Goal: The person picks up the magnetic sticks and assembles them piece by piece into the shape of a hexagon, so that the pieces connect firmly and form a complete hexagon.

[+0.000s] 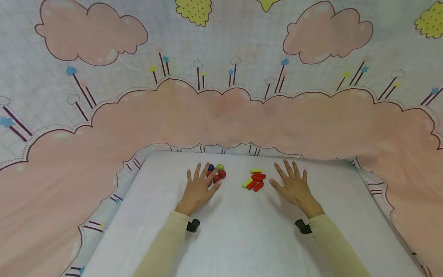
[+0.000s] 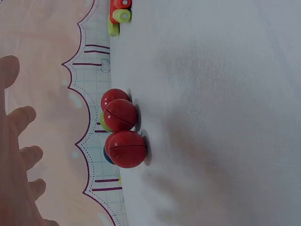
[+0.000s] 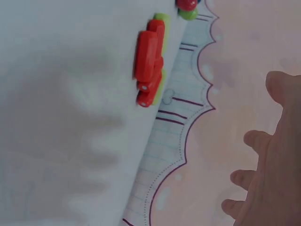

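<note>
My left hand (image 1: 199,192) hovers with fingers spread over the near left side of a small cluster of balls and holds nothing. The cluster has several red balls (image 1: 222,174), a green ball (image 1: 220,167) and a blue ball (image 1: 211,167), partly covered by the fingers in the head view. In the left wrist view, a thin groove runs round the nearest red ball (image 2: 127,149). To the right lies a pile of short red cylinders (image 1: 258,186) and yellow-green cylinders (image 1: 256,171). My right hand (image 1: 294,189), fingers also spread and holding nothing, is just right of that pile.
Balls and cylinders lie on a white table (image 1: 235,238), toward its far edge. Behind and beside it hangs a pink and white cloth (image 1: 221,119) printed with clouds. A small black device (image 1: 193,226) is worn on the left wrist, another (image 1: 303,227) on the right.
</note>
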